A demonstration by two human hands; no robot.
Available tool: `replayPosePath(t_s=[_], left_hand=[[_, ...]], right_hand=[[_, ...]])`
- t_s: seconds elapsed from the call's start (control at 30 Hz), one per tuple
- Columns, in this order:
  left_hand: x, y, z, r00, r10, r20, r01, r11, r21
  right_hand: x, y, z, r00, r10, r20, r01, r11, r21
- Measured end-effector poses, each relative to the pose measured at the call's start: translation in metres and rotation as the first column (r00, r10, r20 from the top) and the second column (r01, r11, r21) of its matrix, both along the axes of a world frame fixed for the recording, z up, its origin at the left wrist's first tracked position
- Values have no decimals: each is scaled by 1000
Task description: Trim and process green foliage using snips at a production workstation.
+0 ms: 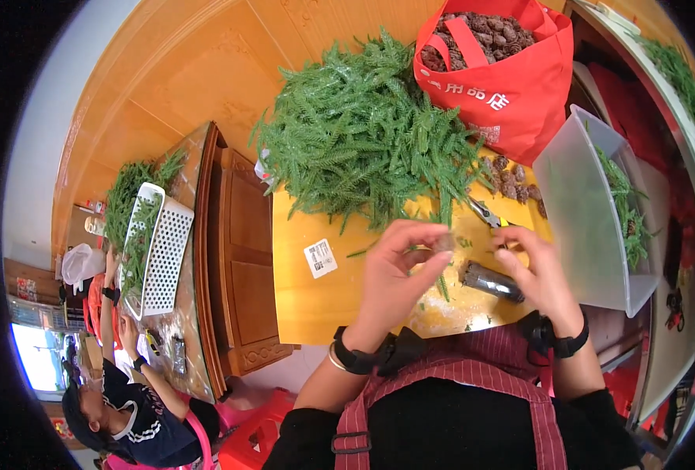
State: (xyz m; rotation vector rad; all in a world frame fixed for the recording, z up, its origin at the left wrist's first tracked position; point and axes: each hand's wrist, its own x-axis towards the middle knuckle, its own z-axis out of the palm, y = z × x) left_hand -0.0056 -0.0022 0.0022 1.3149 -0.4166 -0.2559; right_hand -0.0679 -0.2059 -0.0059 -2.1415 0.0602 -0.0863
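Observation:
My left hand [405, 270] is closed in a pinch on a small, blurred, grey-brown piece [445, 241] that looks like a pine cone. Opposite it, my right hand [537, 270] curls its fingers at the yellow-handled pliers [486, 213], whose jaws point toward the far left; the fingers partly cover the handles. Below that hand lies a dark, shiny cylindrical bundle [492, 282]. A big heap of green artificial fir sprigs [363, 133] fills the far side of the yellow board [296, 290]. Loose pine cones [512, 184] sit beyond the pliers.
At the far right stands a red bag [496, 94] full of pine cones. A translucent bin [590, 219] with sprigs is tilted at right. On the left, a co-worker [140, 407] reaches toward a white perforated basket [166, 258] on another table. A white label [320, 258] lies on the board.

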Motion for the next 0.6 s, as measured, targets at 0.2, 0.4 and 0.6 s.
replayPosePath(t_s=[0.2,0.4,0.6], left_hand=[[-11,-11,-4,974,-41,221,-24,959,281],[2,14,-16,937,-40,348,-168,819,549],[-5,-7,-35,829,-233,509,-380,433,817]], right_hand=[[0,41,-2,975,200,-97,-77,713,697],[2,27,-2,986,36,-165,89,721,687],[-3,21,-1,997,-22,-74,62,801,595]])
